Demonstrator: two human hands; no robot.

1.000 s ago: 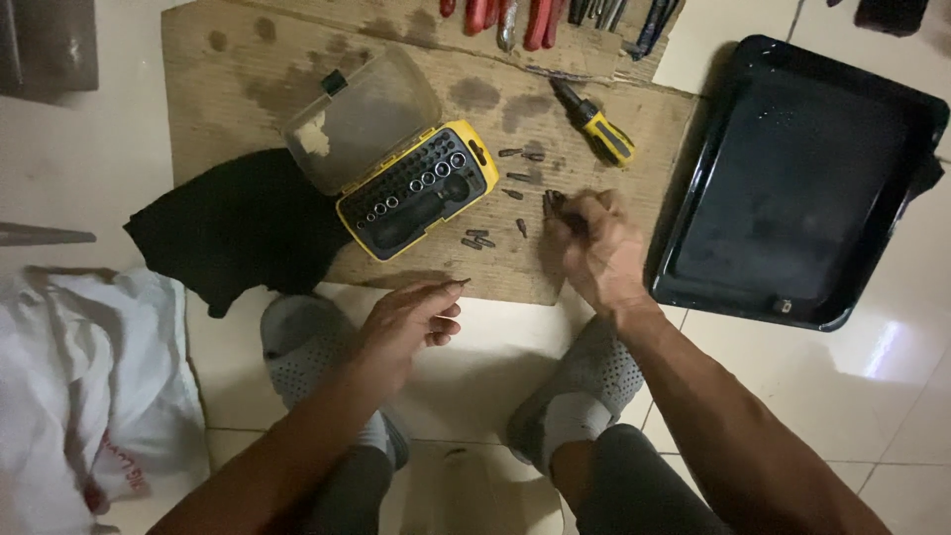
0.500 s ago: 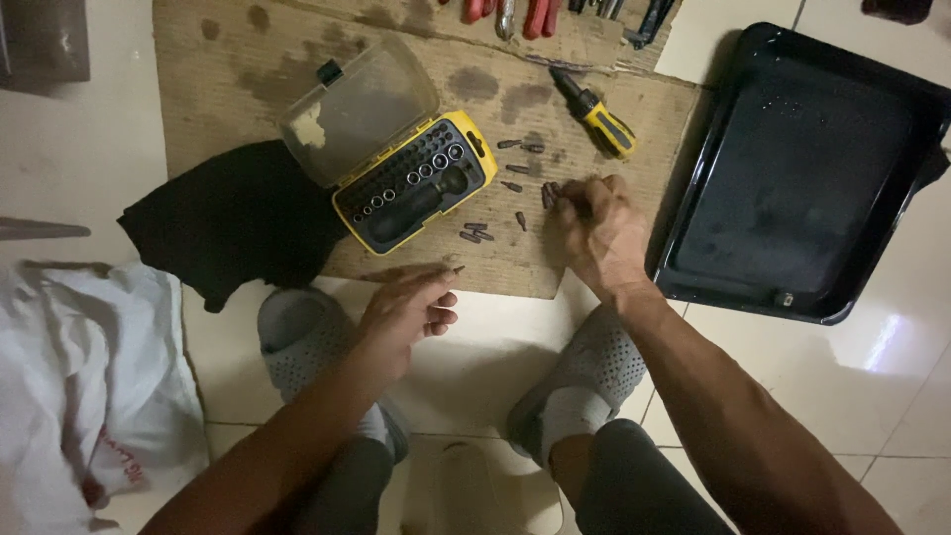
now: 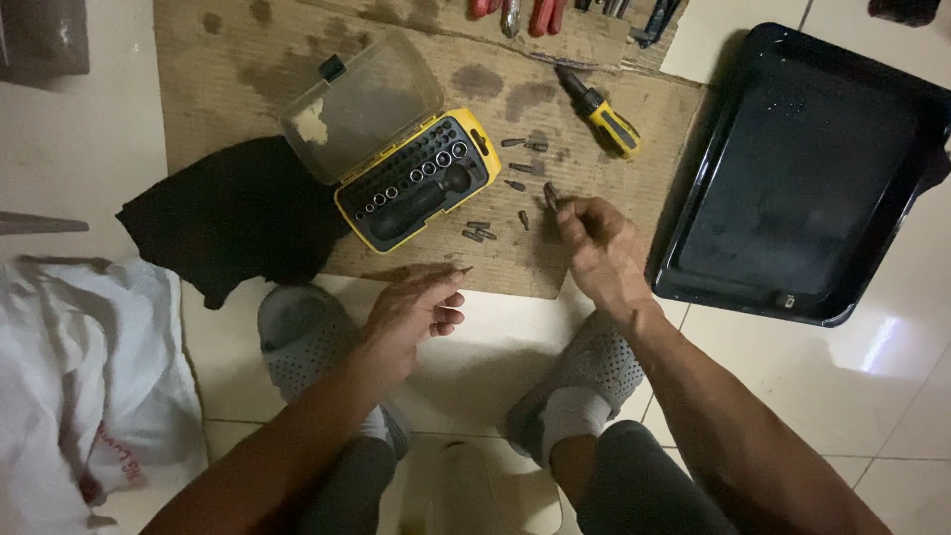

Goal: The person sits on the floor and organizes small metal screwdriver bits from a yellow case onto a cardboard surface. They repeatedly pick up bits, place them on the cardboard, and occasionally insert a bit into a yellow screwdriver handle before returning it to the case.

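An open yellow and black bit case (image 3: 421,180) with a clear lid lies on a cardboard sheet (image 3: 248,79). Several loose screwdriver bits (image 3: 523,168) are scattered to its right. My right hand (image 3: 599,253) rests on the cardboard and pinches a small dark bit at its fingertips. My left hand (image 3: 416,307) hovers near the cardboard's front edge and holds a small bit between thumb and forefinger. A yellow-handled screwdriver (image 3: 604,114) lies beyond the loose bits.
A black tray (image 3: 693,238) stands to the right. A black cloth (image 3: 233,213) lies left of the case, a white bag (image 3: 69,386) at the far left. Red-handled tools (image 3: 535,12) line the top edge. My grey slippers (image 3: 297,337) are on the tiled floor.
My right hand has lifted a bit off the cardboard. My left hand has shifted slightly, still pinching its bit. The view has drifted a little.
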